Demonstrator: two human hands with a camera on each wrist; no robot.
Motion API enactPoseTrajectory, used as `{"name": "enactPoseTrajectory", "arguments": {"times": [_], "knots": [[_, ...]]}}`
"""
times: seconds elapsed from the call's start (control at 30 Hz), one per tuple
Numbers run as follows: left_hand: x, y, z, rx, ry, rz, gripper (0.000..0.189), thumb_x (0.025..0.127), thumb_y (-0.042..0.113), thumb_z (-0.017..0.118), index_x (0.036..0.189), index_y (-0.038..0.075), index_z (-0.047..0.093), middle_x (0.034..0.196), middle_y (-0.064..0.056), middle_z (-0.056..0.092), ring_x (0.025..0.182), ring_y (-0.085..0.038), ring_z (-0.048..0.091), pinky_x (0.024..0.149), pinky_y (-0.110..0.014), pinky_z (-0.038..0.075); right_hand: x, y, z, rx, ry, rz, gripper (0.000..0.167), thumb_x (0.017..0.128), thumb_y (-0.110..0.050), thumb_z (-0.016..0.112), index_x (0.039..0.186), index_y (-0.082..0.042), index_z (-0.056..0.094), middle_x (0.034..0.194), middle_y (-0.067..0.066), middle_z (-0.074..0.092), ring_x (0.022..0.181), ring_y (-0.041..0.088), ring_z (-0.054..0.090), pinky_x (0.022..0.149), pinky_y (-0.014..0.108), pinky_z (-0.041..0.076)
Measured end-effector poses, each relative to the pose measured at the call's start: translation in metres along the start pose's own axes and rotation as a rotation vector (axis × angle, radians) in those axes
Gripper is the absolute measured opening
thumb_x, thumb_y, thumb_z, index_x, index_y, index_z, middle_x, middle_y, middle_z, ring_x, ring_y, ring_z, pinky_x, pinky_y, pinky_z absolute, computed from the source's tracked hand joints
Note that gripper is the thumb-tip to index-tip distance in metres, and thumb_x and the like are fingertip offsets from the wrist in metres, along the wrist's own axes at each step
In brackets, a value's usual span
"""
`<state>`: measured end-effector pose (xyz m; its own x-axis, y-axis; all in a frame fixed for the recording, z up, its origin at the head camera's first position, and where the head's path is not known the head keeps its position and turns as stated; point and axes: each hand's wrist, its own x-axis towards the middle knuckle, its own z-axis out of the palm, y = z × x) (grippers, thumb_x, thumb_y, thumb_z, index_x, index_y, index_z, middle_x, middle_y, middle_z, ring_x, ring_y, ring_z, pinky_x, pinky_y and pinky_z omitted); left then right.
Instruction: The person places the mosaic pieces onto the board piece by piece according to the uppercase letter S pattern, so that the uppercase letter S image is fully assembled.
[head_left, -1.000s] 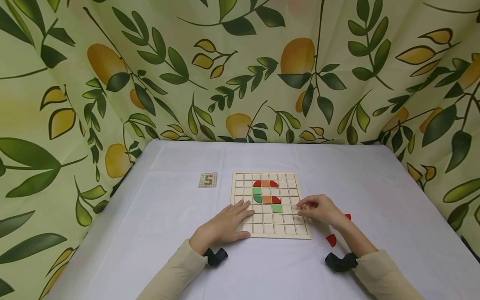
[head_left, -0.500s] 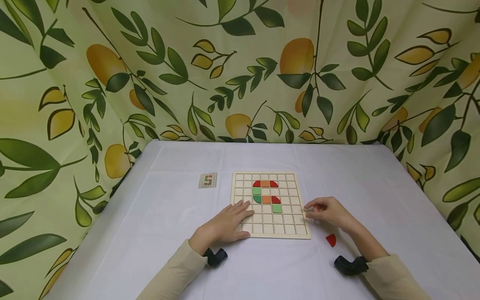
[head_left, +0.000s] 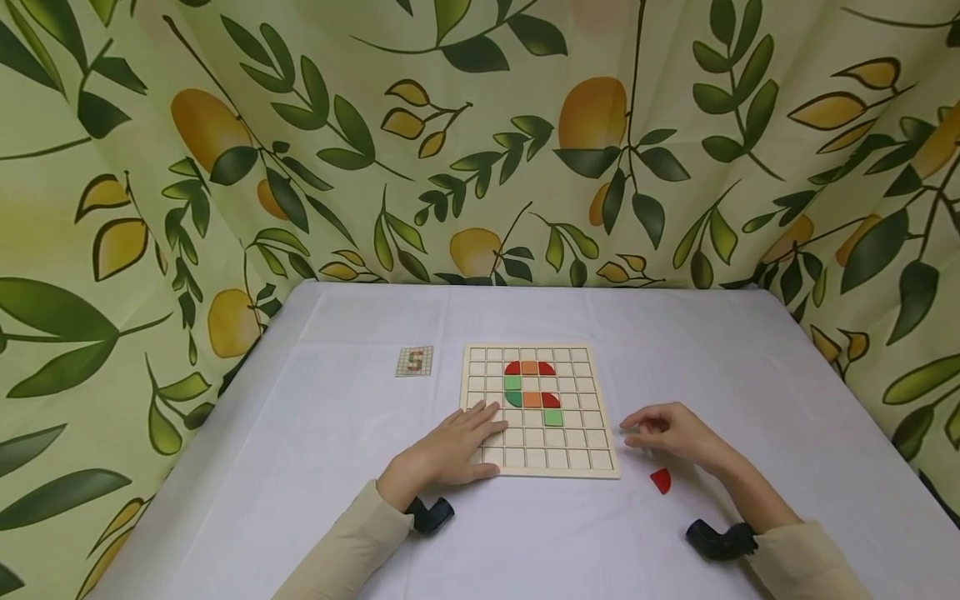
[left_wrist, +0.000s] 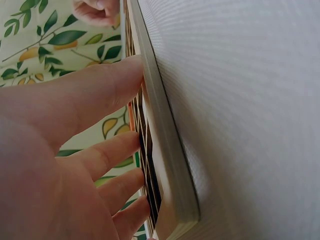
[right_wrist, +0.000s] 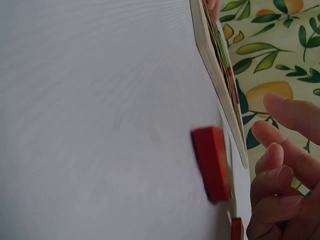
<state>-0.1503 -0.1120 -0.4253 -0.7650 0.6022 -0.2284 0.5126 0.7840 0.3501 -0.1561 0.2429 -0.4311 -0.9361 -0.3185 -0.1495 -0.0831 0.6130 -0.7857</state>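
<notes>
My left hand (head_left: 453, 446) rests spread on the left front part of a wooden grid board (head_left: 558, 469). In the left wrist view, its thumb (left_wrist: 107, 85) touches the board's edge. Coloured tiles form a curved figure on the board, including an orange square (head_left: 531, 399), a light green square (head_left: 552, 417) and a red quarter-circle (head_left: 551, 401). To the right of the board hovers my right hand (head_left: 678, 433), thumb and index finger apart with nothing between them. Below it lies a loose red quarter-circle tile (head_left: 661, 481). Another red tile (right_wrist: 237, 228) shows partly in the right wrist view.
A small pattern card (head_left: 415, 361) with an S figure lies left of the board. White cloth (head_left: 337, 417) covers the table. A leaf-and-fruit curtain (head_left: 480, 167) hangs behind and at the sides. A dark wrist device (head_left: 720, 540) sits at the right sleeve.
My right hand has drawn back from the board's right edge, moving right and toward me, over the spot of one loose red tile. The left hand stays on the board.
</notes>
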Motion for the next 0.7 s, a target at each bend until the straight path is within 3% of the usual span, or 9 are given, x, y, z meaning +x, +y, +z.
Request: {"name": "enactPoseTrajectory", "arguments": {"times": [0.7], "knots": [[-0.001,0.002,-0.001,-0.008,0.004,0.005,0.063,0.092,0.04,0.06,0.148,0.019,0.038,0.163,-0.006,0.022,0.153,-0.027,0.017,0.125,-0.048,0.02,-0.015,0.016,-0.022,0.024,-0.265,-0.118,0.026,0.082,-0.013,0.074,0.1,0.005,0.07,0.069,-0.01,0.048,0.06,-0.003,0.042,0.048,0.019,0.033]]}}
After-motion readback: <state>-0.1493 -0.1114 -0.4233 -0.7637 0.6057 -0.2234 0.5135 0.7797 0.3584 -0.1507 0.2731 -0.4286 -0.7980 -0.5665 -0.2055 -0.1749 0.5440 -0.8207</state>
